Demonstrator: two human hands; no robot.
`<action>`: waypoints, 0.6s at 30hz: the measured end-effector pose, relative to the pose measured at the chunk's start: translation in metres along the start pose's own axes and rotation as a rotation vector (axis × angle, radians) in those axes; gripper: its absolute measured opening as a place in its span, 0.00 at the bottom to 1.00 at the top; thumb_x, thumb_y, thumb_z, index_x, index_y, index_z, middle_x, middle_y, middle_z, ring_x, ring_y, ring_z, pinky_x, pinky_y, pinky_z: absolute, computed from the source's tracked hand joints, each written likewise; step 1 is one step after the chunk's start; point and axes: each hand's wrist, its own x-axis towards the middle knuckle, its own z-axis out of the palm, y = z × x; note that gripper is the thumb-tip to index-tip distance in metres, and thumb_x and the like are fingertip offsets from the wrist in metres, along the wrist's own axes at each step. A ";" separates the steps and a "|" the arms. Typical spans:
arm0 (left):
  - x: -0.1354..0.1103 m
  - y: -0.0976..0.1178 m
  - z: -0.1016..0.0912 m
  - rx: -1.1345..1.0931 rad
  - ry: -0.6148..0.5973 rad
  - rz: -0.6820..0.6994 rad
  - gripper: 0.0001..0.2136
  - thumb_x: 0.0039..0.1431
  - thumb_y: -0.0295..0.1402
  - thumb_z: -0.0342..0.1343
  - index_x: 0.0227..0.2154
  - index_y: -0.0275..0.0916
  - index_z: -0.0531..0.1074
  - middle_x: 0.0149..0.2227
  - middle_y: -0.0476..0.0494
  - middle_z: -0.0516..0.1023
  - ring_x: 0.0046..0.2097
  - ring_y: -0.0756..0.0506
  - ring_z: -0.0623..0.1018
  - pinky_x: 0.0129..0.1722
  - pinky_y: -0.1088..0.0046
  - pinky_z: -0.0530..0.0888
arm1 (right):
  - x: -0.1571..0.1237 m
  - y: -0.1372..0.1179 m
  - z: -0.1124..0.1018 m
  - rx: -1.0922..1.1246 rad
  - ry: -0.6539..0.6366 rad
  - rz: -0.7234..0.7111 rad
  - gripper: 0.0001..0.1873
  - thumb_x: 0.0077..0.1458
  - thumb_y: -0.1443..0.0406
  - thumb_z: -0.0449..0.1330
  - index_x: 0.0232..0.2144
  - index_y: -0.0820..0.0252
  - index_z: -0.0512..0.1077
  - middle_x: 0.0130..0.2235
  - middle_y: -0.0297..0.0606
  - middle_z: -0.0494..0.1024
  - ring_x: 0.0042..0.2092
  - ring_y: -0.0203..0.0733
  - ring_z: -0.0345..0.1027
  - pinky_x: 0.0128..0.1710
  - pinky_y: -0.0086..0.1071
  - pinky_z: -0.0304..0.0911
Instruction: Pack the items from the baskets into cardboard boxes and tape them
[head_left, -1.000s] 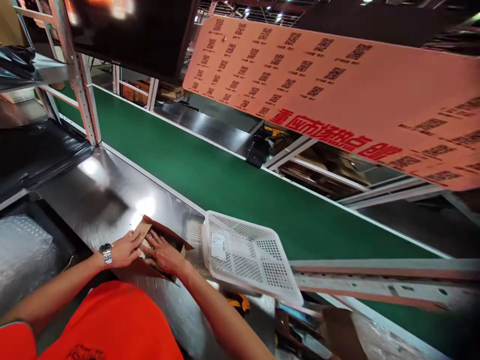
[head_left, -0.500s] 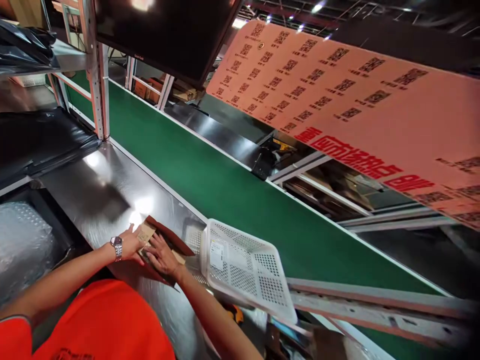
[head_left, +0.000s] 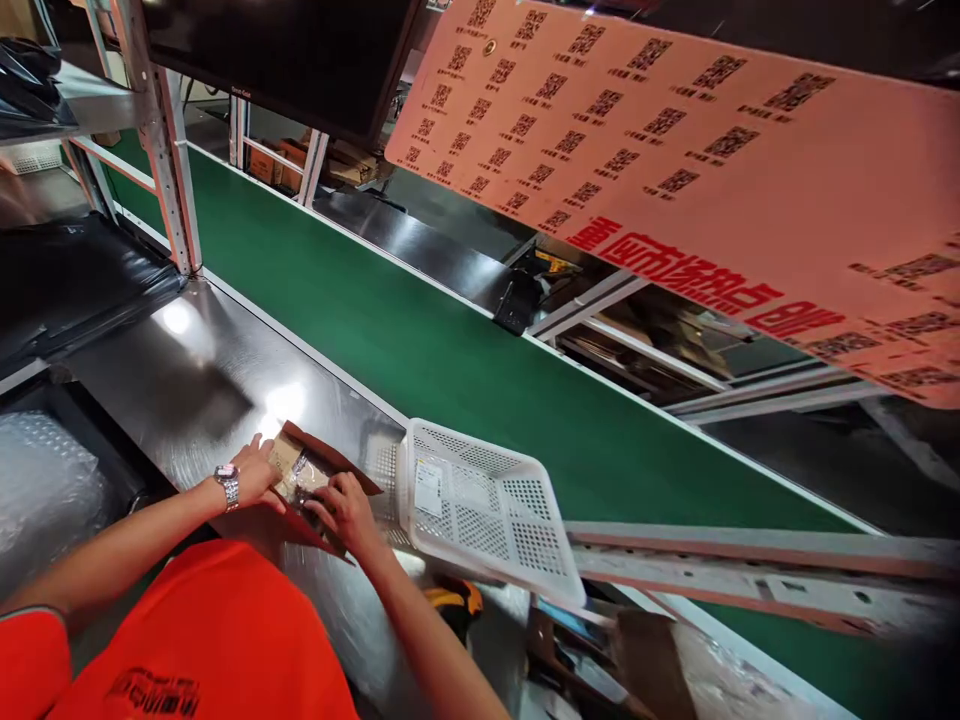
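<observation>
A small open brown cardboard box point(head_left: 346, 477) lies on the shiny steel worktop point(head_left: 202, 375) in front of me. Inside it is a pale packet point(head_left: 294, 472). My left hand point(head_left: 253, 474), with a metal wristwatch, rests on the box's left side with its fingers curled against the packet. My right hand point(head_left: 342, 508) is over the box's right part, fingers bent and pressing down on the contents. A white perforated plastic basket point(head_left: 480, 505) stands just right of the box, tilted, with a paper label inside.
A green conveyor belt point(head_left: 420, 350) runs diagonally behind the worktop. A pink board with printed codes point(head_left: 675, 170) hangs overhead at the right. A dark monitor point(head_left: 300, 60) hangs at top left. Bubble wrap point(head_left: 45, 490) lies in a bin at the left. Metal rails point(head_left: 750, 570) cross at right.
My right hand has curled its fingers and pulled back toward the box's right side, uncovering the pale packet. My left hand stays on the box's left side.
</observation>
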 end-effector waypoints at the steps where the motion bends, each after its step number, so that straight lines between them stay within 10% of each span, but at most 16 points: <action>1: 0.002 0.000 0.001 -0.019 0.012 -0.033 0.25 0.51 0.56 0.80 0.42 0.40 0.89 0.62 0.26 0.79 0.69 0.19 0.73 0.67 0.43 0.75 | 0.006 0.000 0.005 0.082 -0.015 0.049 0.22 0.72 0.45 0.64 0.40 0.55 0.86 0.38 0.43 0.80 0.42 0.49 0.72 0.44 0.43 0.74; 6: 0.014 0.000 0.014 -0.175 0.059 -0.232 0.25 0.53 0.51 0.78 0.44 0.37 0.82 0.56 0.31 0.79 0.52 0.31 0.83 0.54 0.55 0.81 | 0.026 0.001 -0.011 0.358 -0.124 0.148 0.28 0.78 0.45 0.53 0.48 0.56 0.85 0.42 0.42 0.87 0.43 0.46 0.82 0.45 0.41 0.80; 9: 0.019 -0.001 0.032 -0.298 0.217 -0.410 0.44 0.41 0.44 0.84 0.60 0.37 0.73 0.63 0.28 0.77 0.61 0.26 0.81 0.60 0.53 0.80 | 0.027 -0.006 -0.042 0.477 -0.212 0.201 0.26 0.78 0.46 0.54 0.59 0.54 0.82 0.51 0.44 0.90 0.52 0.48 0.85 0.52 0.43 0.81; 14: 0.015 -0.007 0.049 -0.564 0.243 -0.448 0.57 0.45 0.43 0.82 0.74 0.41 0.56 0.64 0.29 0.80 0.66 0.28 0.81 0.66 0.50 0.78 | 0.041 -0.009 -0.071 0.164 -0.004 0.214 0.30 0.77 0.45 0.53 0.68 0.52 0.77 0.67 0.52 0.81 0.67 0.57 0.76 0.70 0.56 0.71; 18: 0.012 -0.010 0.048 -0.709 0.237 -0.413 0.65 0.46 0.41 0.82 0.80 0.39 0.47 0.65 0.27 0.82 0.65 0.28 0.83 0.67 0.49 0.78 | 0.029 0.001 -0.054 -0.001 -0.245 0.301 0.47 0.67 0.36 0.63 0.76 0.52 0.67 0.72 0.56 0.76 0.71 0.66 0.71 0.69 0.61 0.70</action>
